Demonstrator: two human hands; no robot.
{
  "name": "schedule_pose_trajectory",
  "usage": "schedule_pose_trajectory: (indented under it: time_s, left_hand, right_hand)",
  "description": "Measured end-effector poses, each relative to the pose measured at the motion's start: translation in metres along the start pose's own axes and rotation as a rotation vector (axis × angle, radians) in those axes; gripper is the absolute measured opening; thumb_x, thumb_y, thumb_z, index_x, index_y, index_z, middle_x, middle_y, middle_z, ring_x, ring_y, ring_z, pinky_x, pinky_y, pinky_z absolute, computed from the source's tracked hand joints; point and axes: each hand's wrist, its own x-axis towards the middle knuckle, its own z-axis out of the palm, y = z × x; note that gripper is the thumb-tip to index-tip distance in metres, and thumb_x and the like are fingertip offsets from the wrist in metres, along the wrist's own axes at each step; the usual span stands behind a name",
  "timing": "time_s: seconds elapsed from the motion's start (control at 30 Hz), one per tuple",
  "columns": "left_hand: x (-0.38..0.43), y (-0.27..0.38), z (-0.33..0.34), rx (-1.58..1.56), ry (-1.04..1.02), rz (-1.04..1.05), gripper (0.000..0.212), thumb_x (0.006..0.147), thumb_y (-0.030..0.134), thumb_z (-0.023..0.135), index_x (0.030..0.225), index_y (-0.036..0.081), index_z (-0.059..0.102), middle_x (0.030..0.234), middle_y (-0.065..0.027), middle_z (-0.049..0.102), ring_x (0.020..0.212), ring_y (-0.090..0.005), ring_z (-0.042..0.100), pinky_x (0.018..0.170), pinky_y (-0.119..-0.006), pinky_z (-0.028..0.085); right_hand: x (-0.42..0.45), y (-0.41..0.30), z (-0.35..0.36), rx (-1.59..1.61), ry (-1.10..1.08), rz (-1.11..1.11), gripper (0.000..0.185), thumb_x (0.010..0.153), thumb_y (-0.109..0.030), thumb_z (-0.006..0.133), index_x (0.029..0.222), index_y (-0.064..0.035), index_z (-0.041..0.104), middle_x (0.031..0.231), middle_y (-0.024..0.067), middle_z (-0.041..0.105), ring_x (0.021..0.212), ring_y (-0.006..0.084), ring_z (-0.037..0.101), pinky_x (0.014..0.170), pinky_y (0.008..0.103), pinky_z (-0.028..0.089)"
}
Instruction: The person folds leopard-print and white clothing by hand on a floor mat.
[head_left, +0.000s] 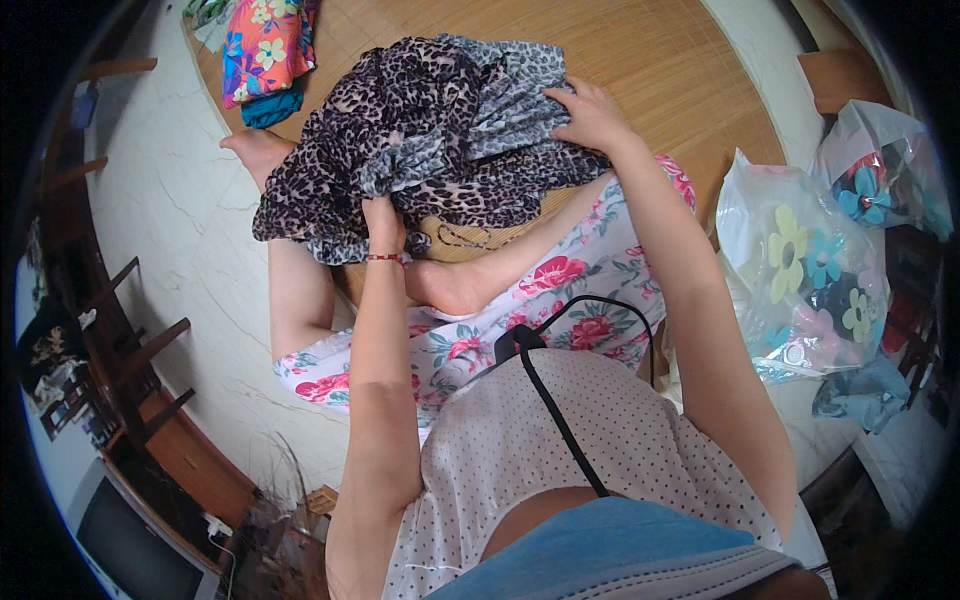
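A crumpled leopard-print garment (420, 97), dark on one face and grey on the other, lies over the bamboo mat and partly over my leg. My left hand (384, 214) grips a bunched grey part of it near its lower middle; the fingers are mostly hidden in the cloth. At its upper right, my right hand (592, 116) rests with spread fingers on the grey cloth's edge. A thin dark cord (465, 238) lies on the mat just below the garment.
Folded flowered cloth (266, 52) sits at the mat's upper left, on a teal cloth (272, 107). Flower-print plastic bags (806, 277) stand at the right. Wooden furniture (195, 457) and a television (139, 532) are at the lower left. My bent legs border the garment.
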Motion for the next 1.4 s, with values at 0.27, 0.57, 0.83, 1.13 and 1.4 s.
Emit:
schedule_pose_trajectory:
  time_s: [0.27,0.57,0.83,1.13,1.4]
  left_hand:
    - [0.0,-0.003,0.0,0.002,-0.121,0.025,0.038,0.08,0.02,0.055,0.112,0.0,0.049,0.108,-0.0066,0.054,0.094,-0.0152,0.052,0.081,-0.028,0.041]
    - [0.013,-0.016,-0.012,0.005,-0.074,0.044,0.039,0.081,0.022,0.054,0.111,-0.002,0.05,0.109,-0.0076,0.054,0.096,-0.0158,0.051,0.084,-0.028,0.04]
    - [0.017,-0.021,-0.013,0.045,-0.121,0.079,0.041,0.082,0.026,0.053,0.114,0.001,0.048,0.111,-0.0054,0.053,0.098,-0.0171,0.051,0.084,-0.03,0.04]
    - [0.01,-0.017,-0.013,-0.065,-0.061,0.052,0.036,0.081,0.021,0.054,0.107,-0.003,0.052,0.104,-0.0073,0.056,0.092,-0.0159,0.053,0.081,-0.029,0.041]
    - [0.028,-0.035,-0.025,-0.008,0.056,-0.002,0.032,0.08,0.016,0.052,0.106,-0.003,0.052,0.101,-0.0073,0.056,0.087,-0.0153,0.053,0.077,-0.028,0.041]
  right_hand:
    - [0.002,-0.032,0.016,0.1,0.105,-0.286,0.037,0.063,-0.03,0.068,0.095,-0.0126,0.058,0.097,0.008,0.051,0.099,0.0261,0.045,0.084,0.0391,0.037]
    - [0.001,-0.053,0.006,0.229,0.064,-0.122,0.033,0.068,-0.04,0.062,0.078,-0.008,0.059,0.082,0.0107,0.055,0.078,0.0257,0.055,0.068,0.0365,0.045]
    - [-0.013,-0.115,0.053,0.15,0.11,-0.142,0.037,0.072,-0.038,0.052,0.078,-0.0026,0.06,0.091,0.0181,0.058,0.081,0.0329,0.057,0.072,0.0401,0.045]
    - [0.033,-0.016,-0.051,1.437,0.195,0.371,0.015,0.082,-0.021,0.045,0.082,-0.0062,0.044,0.062,0.0043,0.049,0.049,0.0131,0.046,0.04,0.0244,0.04]
    - [0.08,0.05,-0.177,1.106,0.447,0.139,0.016,0.081,-0.02,0.049,0.067,-0.0131,0.048,0.048,-0.0055,0.035,0.038,0.0067,0.03,0.035,0.0223,0.022]
